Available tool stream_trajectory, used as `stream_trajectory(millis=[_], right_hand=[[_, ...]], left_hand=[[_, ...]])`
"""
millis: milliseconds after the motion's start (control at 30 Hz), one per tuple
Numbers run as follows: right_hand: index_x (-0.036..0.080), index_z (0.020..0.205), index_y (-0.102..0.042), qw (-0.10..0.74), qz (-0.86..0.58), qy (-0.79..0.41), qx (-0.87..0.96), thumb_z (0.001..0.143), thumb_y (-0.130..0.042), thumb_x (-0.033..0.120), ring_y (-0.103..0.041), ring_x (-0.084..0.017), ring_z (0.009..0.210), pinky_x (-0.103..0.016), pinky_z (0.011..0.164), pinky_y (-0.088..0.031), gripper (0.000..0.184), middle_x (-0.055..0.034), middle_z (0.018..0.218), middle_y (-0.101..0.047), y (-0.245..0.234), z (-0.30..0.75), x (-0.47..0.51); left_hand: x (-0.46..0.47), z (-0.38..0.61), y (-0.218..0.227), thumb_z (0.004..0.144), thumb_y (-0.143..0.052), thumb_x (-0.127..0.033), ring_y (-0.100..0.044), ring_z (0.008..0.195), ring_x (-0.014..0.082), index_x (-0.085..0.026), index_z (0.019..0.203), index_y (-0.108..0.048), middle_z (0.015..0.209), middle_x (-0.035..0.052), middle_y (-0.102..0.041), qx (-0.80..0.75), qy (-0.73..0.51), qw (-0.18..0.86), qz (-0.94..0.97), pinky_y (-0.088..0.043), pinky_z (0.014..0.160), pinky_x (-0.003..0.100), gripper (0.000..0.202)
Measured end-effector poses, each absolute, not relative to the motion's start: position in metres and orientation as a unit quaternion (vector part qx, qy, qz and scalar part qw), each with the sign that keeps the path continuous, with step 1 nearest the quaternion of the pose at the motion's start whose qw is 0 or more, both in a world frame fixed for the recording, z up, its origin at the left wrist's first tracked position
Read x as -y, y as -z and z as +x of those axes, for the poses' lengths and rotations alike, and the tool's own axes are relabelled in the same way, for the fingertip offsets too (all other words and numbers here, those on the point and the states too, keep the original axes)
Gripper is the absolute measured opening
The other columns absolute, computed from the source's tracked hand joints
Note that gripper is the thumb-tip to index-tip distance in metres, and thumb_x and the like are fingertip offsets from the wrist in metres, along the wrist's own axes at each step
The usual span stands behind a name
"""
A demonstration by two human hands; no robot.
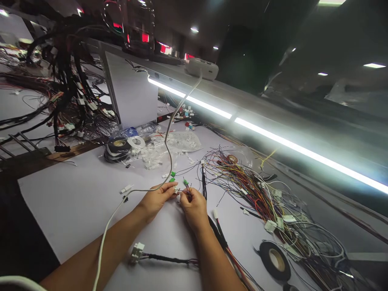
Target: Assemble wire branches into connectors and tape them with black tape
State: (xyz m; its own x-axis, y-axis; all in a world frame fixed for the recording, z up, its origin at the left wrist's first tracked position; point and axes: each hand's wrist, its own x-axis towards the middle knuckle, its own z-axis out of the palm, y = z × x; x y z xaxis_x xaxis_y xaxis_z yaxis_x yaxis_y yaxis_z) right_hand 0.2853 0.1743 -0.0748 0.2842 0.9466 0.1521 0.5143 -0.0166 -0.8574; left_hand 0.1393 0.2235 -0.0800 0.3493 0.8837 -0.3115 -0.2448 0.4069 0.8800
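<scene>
My left hand (157, 200) pinches a small white connector (175, 188) over the white table (75, 202). Facing it, my right hand (192, 206) is closed on thin wires with a green tag (185, 182). The two hands meet fingertip to fingertip. A taped black harness (216, 232) runs under my right wrist. A white cable (168, 137) hangs from above and crosses my left forearm.
A tangle of coloured wires (266, 198) lies to the right, with a black tape roll (274, 260) near it. A white plug on a harness (137, 251) sits between my forearms. Tape rolls (121, 147) and plastic bags (169, 145) lie behind. A light bar (273, 139) runs along the back.
</scene>
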Motion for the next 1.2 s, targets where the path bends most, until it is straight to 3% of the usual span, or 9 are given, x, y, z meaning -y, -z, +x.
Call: stream_trajectory(millis=[167,433,767,1200], right_hand=[[0.020,0.076,-0.063,0.427,-0.667,-0.256,0.554,0.081,-0.052,0.029,-0.056,-0.016,0.069,-0.024,0.062,-0.041,0.015,-0.0007,0.074,-0.064,0.071,0.284,-0.173],[0.021,0.071,-0.063,0.453,-0.664,-0.267,0.532,0.080,-0.054,0.034,-0.052,-0.014,0.058,-0.023,0.053,-0.038,0.018,0.0019,0.062,-0.061,0.074,0.285,-0.173],[0.022,0.075,-0.063,0.466,-0.645,-0.313,0.519,0.083,-0.054,0.033,-0.057,-0.015,0.055,-0.024,0.056,-0.043,0.017,0.0020,0.059,-0.064,0.076,0.284,-0.170],[0.021,0.080,-0.061,0.499,-0.601,-0.422,0.461,0.080,-0.057,0.031,-0.070,-0.019,0.068,-0.029,0.065,-0.054,0.010,-0.0016,0.075,-0.072,0.079,0.285,-0.171]], left_hand=[[-0.223,0.138,0.077,0.070,-0.078,-0.032,-0.067,0.088,0.0191,-0.016,0.109,-0.069,0.096,0.0066,-0.073,-0.407,-0.345,0.747,0.398,-0.045,0.096,0.037,0.043],[-0.222,0.139,0.071,0.074,-0.076,-0.021,-0.065,0.079,0.0134,-0.015,0.101,-0.071,0.091,0.0047,-0.072,-0.408,-0.372,0.755,0.353,-0.049,0.089,0.030,0.028],[-0.221,0.140,0.071,0.074,-0.074,-0.020,-0.065,0.077,0.0133,-0.013,0.098,-0.070,0.088,0.0054,-0.073,-0.413,-0.372,0.752,0.355,-0.050,0.085,0.029,0.025],[-0.222,0.138,0.065,0.074,-0.074,-0.018,-0.068,0.074,0.0137,-0.012,0.100,-0.070,0.084,0.0064,-0.075,-0.399,-0.345,0.769,0.360,-0.051,0.084,0.028,0.027]])
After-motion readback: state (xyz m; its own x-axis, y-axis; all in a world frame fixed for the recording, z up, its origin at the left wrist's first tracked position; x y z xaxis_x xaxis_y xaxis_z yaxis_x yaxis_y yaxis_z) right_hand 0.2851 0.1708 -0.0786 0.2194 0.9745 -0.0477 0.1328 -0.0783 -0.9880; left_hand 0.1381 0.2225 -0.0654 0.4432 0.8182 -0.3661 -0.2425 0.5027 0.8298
